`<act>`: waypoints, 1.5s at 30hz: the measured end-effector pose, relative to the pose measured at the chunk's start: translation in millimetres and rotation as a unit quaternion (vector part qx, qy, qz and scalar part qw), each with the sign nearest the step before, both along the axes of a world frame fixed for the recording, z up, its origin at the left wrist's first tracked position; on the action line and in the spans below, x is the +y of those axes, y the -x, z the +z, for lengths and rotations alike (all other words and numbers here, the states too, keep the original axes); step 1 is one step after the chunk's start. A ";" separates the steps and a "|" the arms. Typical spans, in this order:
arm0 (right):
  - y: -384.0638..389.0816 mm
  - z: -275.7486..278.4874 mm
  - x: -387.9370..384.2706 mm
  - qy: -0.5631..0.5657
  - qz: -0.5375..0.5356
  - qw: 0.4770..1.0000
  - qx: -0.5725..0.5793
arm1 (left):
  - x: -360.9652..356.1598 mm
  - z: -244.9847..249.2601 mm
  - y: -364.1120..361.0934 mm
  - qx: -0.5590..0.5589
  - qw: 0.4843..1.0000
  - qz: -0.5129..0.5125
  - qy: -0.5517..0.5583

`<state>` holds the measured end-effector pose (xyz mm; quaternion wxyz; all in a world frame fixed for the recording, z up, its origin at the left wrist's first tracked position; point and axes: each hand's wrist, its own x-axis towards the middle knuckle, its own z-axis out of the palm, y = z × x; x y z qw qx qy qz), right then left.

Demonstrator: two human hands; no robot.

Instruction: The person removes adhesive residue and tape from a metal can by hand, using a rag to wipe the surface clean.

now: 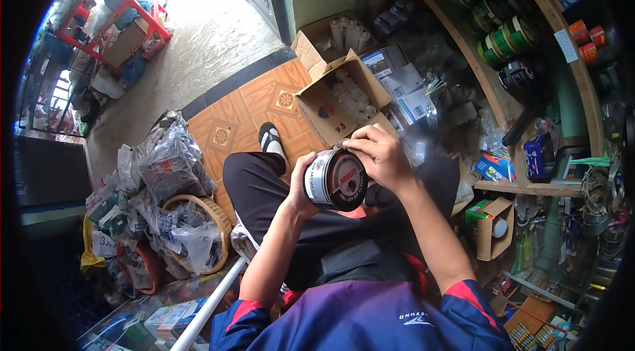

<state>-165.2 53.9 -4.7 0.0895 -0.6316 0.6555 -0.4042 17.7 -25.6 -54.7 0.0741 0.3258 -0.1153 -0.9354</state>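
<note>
A round can [337, 180] with a black lid and a white printed label around its side is tilted above my lap. My left hand [301, 187] is wrapped round the can's left side. At the can's upper rim is my right hand [378, 154], its thumb and fingers pinched together; what they hold, if anything, is too small to tell. Beyond my hands, an open cardboard box [320, 115] with clear plastic items inside stands on the tiled floor [248, 123].
Plastic bags [169, 159] and a wicker basket [222, 219] are at the left. Wooden shelves [582, 80] with cans and an open small box [491, 240] stand at the right. A white metal bar [210, 305] runs at the lower left. A red rack [99, 10] is further off.
</note>
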 end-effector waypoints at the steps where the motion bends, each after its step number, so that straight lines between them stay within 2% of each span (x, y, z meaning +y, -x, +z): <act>1: -1.9 -0.3 -0.6 0.002 -0.008 1.000 -0.010 | -1.2 0.8 -0.9 0.002 1.000 -0.004 0.000; 6: -7.9 3.1 -3.7 0.016 -0.014 1.000 -0.020 | -2.5 -1.6 -3.6 -0.011 1.000 0.006 0.007; 9: -27.4 14.4 -12.2 0.056 0.025 0.998 0.010 | -4.2 -6.3 -4.5 0.032 0.997 -0.014 -0.068; 13: 1.8 -3.3 -11.0 0.020 0.024 0.998 0.059 | -0.1 -10.5 -6.9 0.008 1.000 -0.001 0.011; 15: -4.0 -11.5 -8.6 0.028 0.005 0.999 0.045 | -0.8 -11.0 -5.1 0.021 1.000 -0.004 -0.014; 18: -20.5 6.7 -11.5 0.037 0.048 0.996 0.058 | -3.4 -14.7 -12.8 0.039 0.997 -0.018 -0.061; 21: 1.5 -0.3 -14.3 0.007 0.030 0.997 0.068 | -6.2 -9.0 -12.0 0.025 1.000 0.002 -0.006; 23: -3.2 -8.9 -9.6 0.003 -0.003 0.997 0.073 | -10.3 -5.2 -9.4 0.036 0.999 0.000 -0.011; 25: -21.3 6.8 -13.4 0.048 0.022 0.997 0.063 | -8.8 -9.1 -10.3 0.057 0.998 -0.006 -0.034; 27: -29.1 12.3 -13.0 0.032 0.042 0.996 0.073 | -7.7 -16.1 -15.2 0.074 0.995 -0.015 -0.065; 29: -9.9 4.0 -14.8 0.028 0.031 0.996 0.079 | -4.9 -7.6 -12.5 0.029 0.999 0.006 -0.023; 30: -2.2 2.5 -14.5 0.005 0.020 0.996 0.082 | -6.2 -8.2 -13.3 0.035 0.999 0.011 -0.030; 33: -16.5 -1.1 -9.8 0.033 0.006 0.996 0.077 | -10.5 -8.9 -12.0 0.030 0.999 -0.008 -0.009; 35: -34.8 15.6 -15.9 0.047 0.055 0.994 0.082 | -8.5 -20.2 -14.3 0.049 0.997 0.011 -0.064; 37: -27.3 16.1 -19.5 0.035 0.051 0.994 0.085 | -8.0 -10.7 -16.1 0.048 0.999 0.010 -0.022; 39: -4.0 -7.0 -15.7 0.014 0.018 0.994 0.106 | -7.3 0.5 -17.1 0.061 0.998 0.020 0.018; 41: 1.8 -18.0 -2.4 -0.035 0.001 0.997 0.075 | -12.2 1.8 -16.7 0.060 0.997 0.028 0.042; 43: -3.3 -18.9 0.0 -0.021 -0.009 0.999 0.042 | -10.9 -6.3 -19.7 0.038 0.998 0.034 0.040; 45: -10.3 -16.7 -1.6 -0.028 -0.025 0.999 -0.005 | -10.4 -14.2 -22.9 0.078 0.995 0.048 0.028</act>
